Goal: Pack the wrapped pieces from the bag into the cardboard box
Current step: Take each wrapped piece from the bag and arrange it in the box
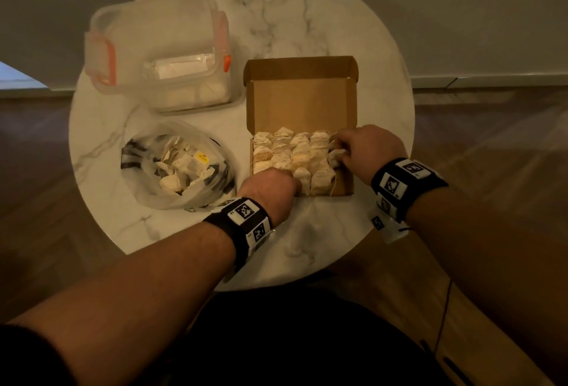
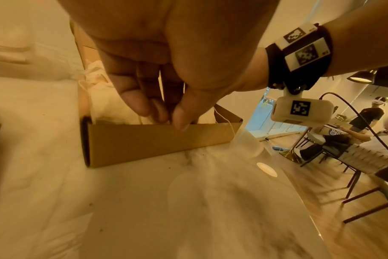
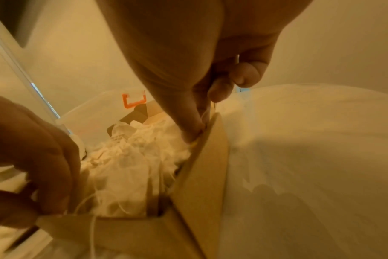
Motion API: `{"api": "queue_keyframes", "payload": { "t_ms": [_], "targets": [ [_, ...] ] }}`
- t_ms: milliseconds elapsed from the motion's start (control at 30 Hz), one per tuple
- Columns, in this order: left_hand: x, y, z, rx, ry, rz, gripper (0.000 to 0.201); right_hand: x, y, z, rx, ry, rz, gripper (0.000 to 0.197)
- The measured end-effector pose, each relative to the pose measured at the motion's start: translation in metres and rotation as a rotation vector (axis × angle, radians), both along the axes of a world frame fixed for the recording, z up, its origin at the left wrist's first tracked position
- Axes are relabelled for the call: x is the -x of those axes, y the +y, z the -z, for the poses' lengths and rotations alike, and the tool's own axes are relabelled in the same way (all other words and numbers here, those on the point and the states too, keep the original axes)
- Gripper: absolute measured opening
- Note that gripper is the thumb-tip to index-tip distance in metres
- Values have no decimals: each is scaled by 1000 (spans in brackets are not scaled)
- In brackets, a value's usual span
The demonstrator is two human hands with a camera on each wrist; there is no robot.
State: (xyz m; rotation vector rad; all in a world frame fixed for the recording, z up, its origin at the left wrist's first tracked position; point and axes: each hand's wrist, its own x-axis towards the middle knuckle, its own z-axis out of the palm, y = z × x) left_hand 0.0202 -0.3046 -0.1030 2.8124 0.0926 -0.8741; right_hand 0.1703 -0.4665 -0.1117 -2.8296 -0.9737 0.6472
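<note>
An open cardboard box (image 1: 299, 99) sits right of centre on the round table, with rows of pale wrapped pieces (image 1: 295, 152) filling its near half. To its left lies a clear plastic bag (image 1: 138, 139) with more wrapped pieces (image 1: 175, 170). My left hand (image 1: 270, 189) is at the box's near-left corner. In the left wrist view its fingers (image 2: 144, 105) and thumb pinch a wrapped piece just inside the front wall (image 2: 155, 143). My right hand (image 1: 341, 152) pinches another wrapped piece (image 1: 335, 156) against the right wall (image 3: 206, 166), thumb pushed down inside.
A clear lidded container (image 1: 159, 56) with orange clips stands at the back left. The marble table (image 1: 307, 232) has its near edge just below my wrists. In the left wrist view, people sit at chairs and tables (image 2: 354, 149) far off to the right.
</note>
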Motion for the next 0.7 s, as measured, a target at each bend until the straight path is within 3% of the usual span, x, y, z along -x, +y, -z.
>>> {"api": "queue_keyframes", "payload": {
  "t_ms": [267,433,533,700],
  "targets": [
    [0,4,5,48,14,-39,40,14,-15,-1,-192,-56,57,11],
    [2,3,9,66,-6,-63,36,30,-21,4,-17,17,-114,29],
    [2,1,10,64,1,-63,35,32,-10,12,121,81,-108,29],
    [3,-2,11,60,11,-86,35,27,1,12,97,106,-50,32]
  ]
}}
